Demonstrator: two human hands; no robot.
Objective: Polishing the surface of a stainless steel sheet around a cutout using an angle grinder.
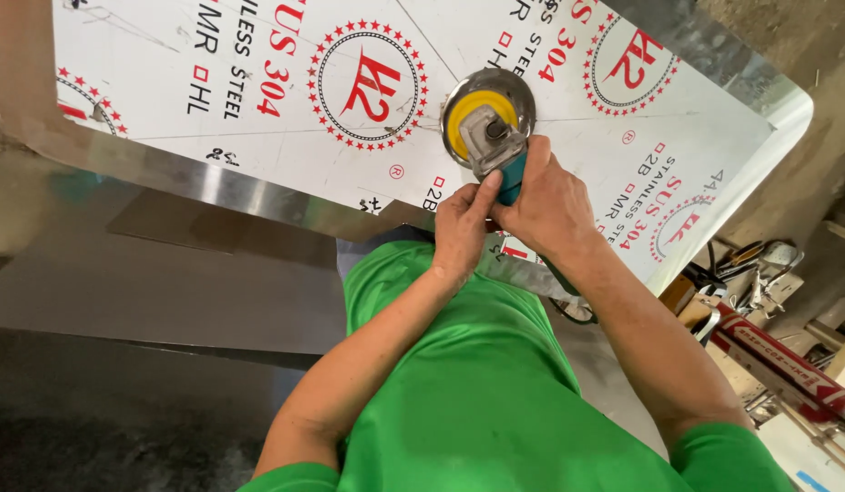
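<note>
Kickback worries me: my right hand (552, 202) and left hand (461, 228) both clench the teal angle grinder (492, 137) over the white-filmed steel sheet (286, 82); tilting could snag its disc.

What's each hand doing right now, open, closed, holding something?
Left hand: closed, gripping the angle grinder just behind its head.
Right hand: closed around the grinder's teal body, over the film-covered steel sheet.

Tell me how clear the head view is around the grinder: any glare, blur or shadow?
Head view: angle grinder and both hands, left hand and right hand, are sharp; the white-filmed steel sheet is evenly lit, its bare edge glaring; lower left is dark, edges bend.
</note>
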